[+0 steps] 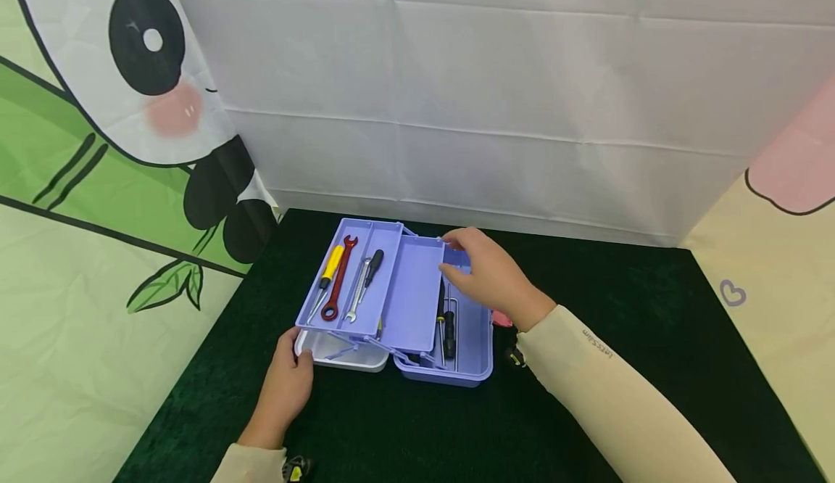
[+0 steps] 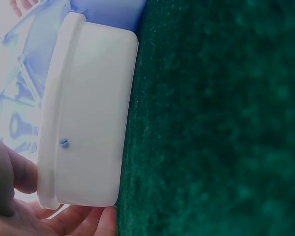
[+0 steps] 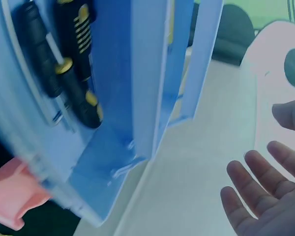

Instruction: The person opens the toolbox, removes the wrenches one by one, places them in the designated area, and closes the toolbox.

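The left hand (image 1: pixel 287 383) gripped a corner of the white lid (image 1: pixel 367 361); the toolbox (image 1: pixel 443 376) stood unfolded on the green cloth (image 1: pixel 391 432), its plastic probably light, stiff and smooth, best held by the rims; farther off, the right hand (image 1: pixel 488 271), fingers apart, held nothing beside a tray (image 1: pixel 412 287)

A dark green, soft-napped cloth (image 1: pixel 691 323) covers the desk (image 1: pixel 620 273). Directly on it sit the lavender toolbox (image 1: pixel 479 356), its white lid (image 1: pixel 372 360) to the left, and a partly hidden pink object (image 1: pixel 501 318) just beside the box's right side.
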### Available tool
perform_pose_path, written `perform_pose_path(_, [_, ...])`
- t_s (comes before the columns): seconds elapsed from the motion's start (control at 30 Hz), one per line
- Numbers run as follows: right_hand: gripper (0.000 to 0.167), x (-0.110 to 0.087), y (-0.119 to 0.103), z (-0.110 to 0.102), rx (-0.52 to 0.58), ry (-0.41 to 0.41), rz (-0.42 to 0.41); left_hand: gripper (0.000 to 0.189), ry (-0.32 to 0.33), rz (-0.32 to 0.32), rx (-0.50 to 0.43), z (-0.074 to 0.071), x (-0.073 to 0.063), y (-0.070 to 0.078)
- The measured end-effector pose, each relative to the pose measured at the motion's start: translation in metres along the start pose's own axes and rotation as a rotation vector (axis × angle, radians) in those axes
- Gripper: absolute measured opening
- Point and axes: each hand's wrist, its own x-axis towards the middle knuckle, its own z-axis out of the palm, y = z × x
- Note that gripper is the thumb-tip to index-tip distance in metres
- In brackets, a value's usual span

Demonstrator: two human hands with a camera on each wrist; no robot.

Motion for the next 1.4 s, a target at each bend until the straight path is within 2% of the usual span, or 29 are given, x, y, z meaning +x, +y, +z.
perform_pose_path(0.27, [0.043,0.015,-0.033,0.011,-0.077,-0.073,-0.203,0.057,0.004,0.0,0.001,0.0,0.001,-0.001])
perform_pose_path(0.47, [0.042,0.022,-0.053,0.023,-0.168,-0.156,-0.298,0.056,0.004,0.001,0.0,0.001,0.001,-0.003])
perform_pose_path(0.63, [0.043,0.027,-0.065,0.033,-0.186,-0.198,-0.36,0.056,0.006,0.002,-0.005,0.001,0.001,-0.003])
perform_pose_path(0.97, [0.044,0.037,-0.078,0.049,-0.223,-0.231,-0.43,0.056,0.006,0.006,0.001,0.002,0.0,-0.001])
perform_pose_path(1.4, [0.038,0.046,-0.087,0.072,-0.242,-0.266,-0.448,0.056,0.0,0.024,-0.009,0.0,0.0,0.0])
